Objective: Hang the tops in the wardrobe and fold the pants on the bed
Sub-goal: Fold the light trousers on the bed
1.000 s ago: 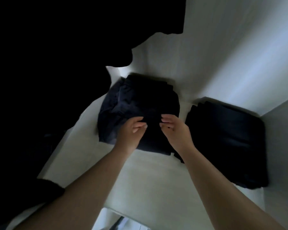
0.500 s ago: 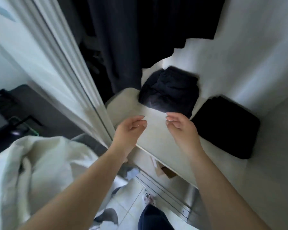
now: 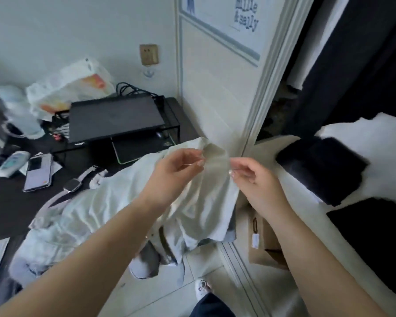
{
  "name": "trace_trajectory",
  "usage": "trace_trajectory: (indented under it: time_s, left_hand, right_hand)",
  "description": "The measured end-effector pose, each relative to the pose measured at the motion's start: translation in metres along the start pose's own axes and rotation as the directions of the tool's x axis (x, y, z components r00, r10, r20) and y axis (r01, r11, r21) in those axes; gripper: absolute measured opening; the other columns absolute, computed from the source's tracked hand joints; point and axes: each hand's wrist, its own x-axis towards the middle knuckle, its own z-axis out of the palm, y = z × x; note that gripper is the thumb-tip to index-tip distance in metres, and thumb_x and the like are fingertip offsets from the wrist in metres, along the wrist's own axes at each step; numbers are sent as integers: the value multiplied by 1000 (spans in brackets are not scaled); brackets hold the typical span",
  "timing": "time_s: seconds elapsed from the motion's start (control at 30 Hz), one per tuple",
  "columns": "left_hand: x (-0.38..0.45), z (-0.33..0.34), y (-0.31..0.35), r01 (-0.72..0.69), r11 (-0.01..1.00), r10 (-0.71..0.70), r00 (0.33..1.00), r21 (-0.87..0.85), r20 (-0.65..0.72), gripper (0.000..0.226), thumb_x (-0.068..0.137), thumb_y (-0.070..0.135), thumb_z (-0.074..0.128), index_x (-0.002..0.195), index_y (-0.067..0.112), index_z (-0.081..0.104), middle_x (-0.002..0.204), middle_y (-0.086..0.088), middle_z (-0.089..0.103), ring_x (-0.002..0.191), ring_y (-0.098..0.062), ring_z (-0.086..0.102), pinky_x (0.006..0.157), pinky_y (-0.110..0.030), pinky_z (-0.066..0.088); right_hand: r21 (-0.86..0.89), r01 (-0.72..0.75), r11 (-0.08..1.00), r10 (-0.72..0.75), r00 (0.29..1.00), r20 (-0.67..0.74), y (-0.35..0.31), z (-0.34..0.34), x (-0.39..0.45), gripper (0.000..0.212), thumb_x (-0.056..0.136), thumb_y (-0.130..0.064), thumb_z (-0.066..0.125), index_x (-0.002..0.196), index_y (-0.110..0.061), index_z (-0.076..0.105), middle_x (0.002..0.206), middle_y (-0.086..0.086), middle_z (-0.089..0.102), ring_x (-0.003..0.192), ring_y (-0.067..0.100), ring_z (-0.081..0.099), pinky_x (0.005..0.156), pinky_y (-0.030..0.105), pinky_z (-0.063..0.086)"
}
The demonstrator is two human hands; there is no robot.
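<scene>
A crumpled white top (image 3: 128, 197) lies heaped over the desk edge, left of the wardrobe. My left hand (image 3: 176, 172) and my right hand (image 3: 252, 179) hover side by side at its raised upper edge, fingers loosely curled; I see nothing held in either. Inside the wardrobe on the right, two folded dark pants lie on the white shelf (image 3: 268, 149): one stack (image 3: 322, 165) further back and another (image 3: 375, 236) nearer. Dark tops (image 3: 352, 53) hang above them.
The white sliding wardrobe door (image 3: 215, 92) stands just behind my hands. On the dark desk to the left are a black stand (image 3: 114, 117), a phone (image 3: 38, 172), a watch (image 3: 72, 185) and a plastic bag (image 3: 71, 85). A cardboard box (image 3: 263, 239) sits under the shelf.
My view has swung left, out of the wardrobe and toward the desk. My hands left the folded dark pants on the shelf and now hover at the white top.
</scene>
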Motion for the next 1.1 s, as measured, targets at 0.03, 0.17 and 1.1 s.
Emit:
trace_trajectory:
  time_s: [0.03,0.17,1.1]
  left_hand:
    - [-5,-15,3,-12,1000,12,999,14,-36,15,88,17,66,103,22,66,92,10,72,87,-4,66,74,-13,48]
    - [-21,-67,2,-13,988,44,980,153,-195,17,88,18,67,99,30,66,95,10,72,89,-3,66,76,-15,48]
    - [-114,-112,-57,454,708,169,635,541,-754,15,85,15,67,98,24,68,95,9,62,86,-7,57,80,-26,44]
  right_hand:
    - [-11,22,1000,-22,999,36,-7,8,6,26,90,-16,62,115,-22,64,111,-15,64,98,-13,57,80,0,41]
    - [-81,130,988,-118,984,136,-19,35,29,25,88,-17,64,112,-25,64,109,-15,62,99,-10,57,84,5,43]
    - [-79,994,-79,-731,-5,682,-22,164,40,30,85,-14,45,91,-25,72,105,2,67,100,23,64,102,51,39]
